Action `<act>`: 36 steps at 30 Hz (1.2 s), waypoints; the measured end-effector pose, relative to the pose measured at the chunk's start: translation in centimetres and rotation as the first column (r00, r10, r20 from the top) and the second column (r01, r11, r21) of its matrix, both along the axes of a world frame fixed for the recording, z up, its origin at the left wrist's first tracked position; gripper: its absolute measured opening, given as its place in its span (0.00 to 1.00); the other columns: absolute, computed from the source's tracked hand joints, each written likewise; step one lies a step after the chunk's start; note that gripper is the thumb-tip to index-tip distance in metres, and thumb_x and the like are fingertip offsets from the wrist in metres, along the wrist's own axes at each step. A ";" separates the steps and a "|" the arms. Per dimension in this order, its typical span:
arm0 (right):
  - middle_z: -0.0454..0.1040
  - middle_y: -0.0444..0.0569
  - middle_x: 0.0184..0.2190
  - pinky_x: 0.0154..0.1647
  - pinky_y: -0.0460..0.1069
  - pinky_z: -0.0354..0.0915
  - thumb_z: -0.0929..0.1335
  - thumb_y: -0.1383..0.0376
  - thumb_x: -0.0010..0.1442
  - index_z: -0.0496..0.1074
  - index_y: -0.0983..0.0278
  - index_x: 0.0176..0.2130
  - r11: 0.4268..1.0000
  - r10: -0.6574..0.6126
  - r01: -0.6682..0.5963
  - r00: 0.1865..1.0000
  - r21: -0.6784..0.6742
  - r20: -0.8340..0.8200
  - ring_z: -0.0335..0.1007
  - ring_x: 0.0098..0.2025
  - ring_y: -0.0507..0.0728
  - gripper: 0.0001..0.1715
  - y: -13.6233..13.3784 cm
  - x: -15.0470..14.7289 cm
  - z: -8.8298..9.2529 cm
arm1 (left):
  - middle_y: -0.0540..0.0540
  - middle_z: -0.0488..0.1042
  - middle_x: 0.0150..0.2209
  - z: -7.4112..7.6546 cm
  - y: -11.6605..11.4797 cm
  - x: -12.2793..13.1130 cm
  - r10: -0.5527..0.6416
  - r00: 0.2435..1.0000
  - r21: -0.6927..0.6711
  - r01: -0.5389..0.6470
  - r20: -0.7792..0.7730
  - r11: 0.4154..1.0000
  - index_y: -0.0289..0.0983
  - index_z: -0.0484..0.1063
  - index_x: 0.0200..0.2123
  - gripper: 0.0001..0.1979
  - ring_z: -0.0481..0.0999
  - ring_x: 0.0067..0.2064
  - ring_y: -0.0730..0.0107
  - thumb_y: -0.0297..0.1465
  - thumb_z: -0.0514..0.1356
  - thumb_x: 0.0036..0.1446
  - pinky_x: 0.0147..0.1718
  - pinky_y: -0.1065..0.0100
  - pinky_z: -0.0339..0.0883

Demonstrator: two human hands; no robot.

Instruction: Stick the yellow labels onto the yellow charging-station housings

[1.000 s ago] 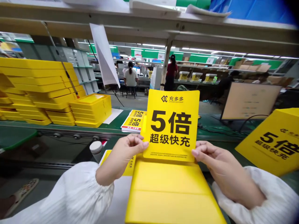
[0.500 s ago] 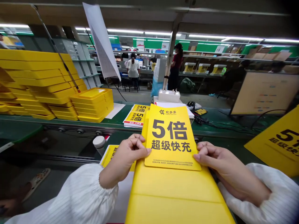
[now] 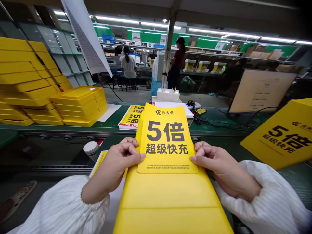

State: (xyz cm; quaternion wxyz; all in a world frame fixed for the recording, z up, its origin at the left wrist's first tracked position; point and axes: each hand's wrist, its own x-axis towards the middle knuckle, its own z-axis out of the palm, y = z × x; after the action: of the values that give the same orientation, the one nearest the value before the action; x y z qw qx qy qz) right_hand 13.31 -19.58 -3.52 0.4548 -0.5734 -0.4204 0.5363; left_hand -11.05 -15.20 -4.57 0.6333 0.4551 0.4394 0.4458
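Observation:
A yellow sticker [image 3: 167,138] printed with large black characters lies over a long yellow plastic casing [image 3: 168,191]. My left hand [image 3: 119,159] pinches the sticker's left edge near its lower corner. Opposite it, my right hand [image 3: 214,162] pinches the right edge between thumb and fingers. The sticker's lower edge looks roughly parallel to the seam across the casing; whether it is stuck down, I cannot tell. Beyond the casing, a pile of similar printed sheets [image 3: 131,115] sits on the green bench.
Yellow casings [image 3: 80,105] are stacked at the left. A printed yellow casing [image 3: 280,133] stands tilted at the right, near a monitor [image 3: 262,91]. A lidded cup [image 3: 91,149] is beside my left arm. Cables [image 3: 207,122] lie on the bench. Other people work farther back.
The view has shifted, so most things appear farther left and more of the right-hand casing shows. Both hands keep their pinch on the sticker, which looks slightly straighter over the casing.

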 end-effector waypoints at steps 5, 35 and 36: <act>0.57 0.44 0.32 0.35 0.47 0.57 0.75 0.58 0.36 0.62 0.66 0.15 1.000 -0.022 0.022 1.000 -0.004 0.020 0.56 0.35 0.53 0.22 -0.1 -0.5 0.3 | 0.51 0.57 0.37 0.1 -0.1 0.1 0.003 1.000 0.002 -0.003 -0.007 1.000 0.34 0.65 0.14 0.14 0.64 0.36 0.75 0.29 0.69 0.36 0.30 0.74 0.61; 0.57 0.44 0.32 0.34 0.48 0.58 0.75 0.56 0.36 0.62 0.65 0.16 1.000 -0.023 0.022 0.998 0.010 0.055 0.58 0.34 0.53 0.22 -0.1 -0.6 0.4 | 0.50 0.58 0.37 0.1 -0.1 0.0 0.016 0.999 0.037 -0.014 -0.051 0.999 0.34 0.64 0.14 0.15 0.63 0.35 0.74 0.31 0.69 0.35 0.30 0.71 0.59; 0.57 0.44 0.32 0.34 0.48 0.58 0.75 0.56 0.36 0.62 0.65 0.16 1.000 -0.021 0.020 0.998 0.015 0.060 0.58 0.34 0.53 0.22 -0.1 -0.5 0.3 | 0.50 0.58 0.37 0.0 -0.1 0.0 0.013 0.998 0.041 -0.010 -0.058 0.999 0.34 0.65 0.14 0.15 0.63 0.35 0.75 0.31 0.69 0.35 0.30 0.71 0.59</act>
State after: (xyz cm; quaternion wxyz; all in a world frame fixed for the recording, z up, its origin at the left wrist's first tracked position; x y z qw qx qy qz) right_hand 12.79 -19.68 -3.22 0.4514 -0.5904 -0.4318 0.5111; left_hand -11.04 -15.32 -4.53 0.6082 0.4783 0.4510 0.4450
